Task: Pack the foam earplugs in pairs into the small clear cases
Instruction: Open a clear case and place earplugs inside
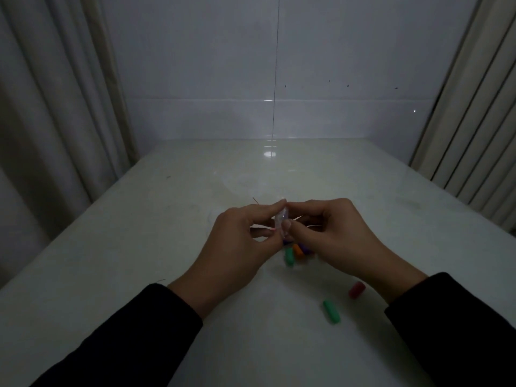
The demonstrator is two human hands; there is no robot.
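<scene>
Both hands meet above the middle of the white table (139,275) and pinch one small clear case (281,219) between fingertips. My left hand (240,241) holds its left side, my right hand (332,233) its right side. Whether the case is open, and what it holds, I cannot tell. Just below the hands lie a green earplug (289,257), an orange earplug (298,250) and a purple one (306,249), partly hidden by my right hand. Nearer me lie another green earplug (331,312) and a red earplug (356,289).
A tiled wall (251,79) closes the table's far edge. Curtains hang at the left (55,121) and right (480,121) sides. A thin stick-like thing (255,200) lies just beyond my left hand. The light is dim.
</scene>
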